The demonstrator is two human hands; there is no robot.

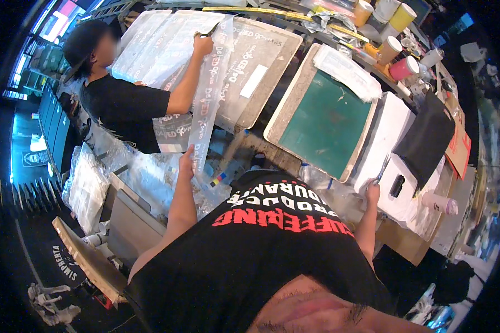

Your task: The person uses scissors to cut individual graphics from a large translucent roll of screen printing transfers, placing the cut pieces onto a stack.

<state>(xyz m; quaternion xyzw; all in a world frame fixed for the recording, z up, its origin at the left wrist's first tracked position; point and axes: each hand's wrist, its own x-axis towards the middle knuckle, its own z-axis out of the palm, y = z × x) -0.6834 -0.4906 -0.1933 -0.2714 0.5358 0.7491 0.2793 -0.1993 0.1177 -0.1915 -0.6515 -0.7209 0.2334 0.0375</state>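
My left hand (186, 163) grips the near end of a long clear strip of printed film (210, 93), which runs away from me to the far side of the table. My right hand (373, 192) is low on the right, closed around what looks like a pair of scissors (384, 167) with its blades pointing away from me. Wide sheets of the printed transfer film (162, 43) lie across the boards at the left. A co-worker's hand (204, 44) holds scissors with dark handles at the strip's far end.
A co-worker (125, 98) in black stands at the left. A worn board with a green surface (323, 125) bears white sheets. To the right are black fabric (425, 133), a black object (397, 185) and a white cup (439, 204). Ink tubs (404, 68) stand at the back.
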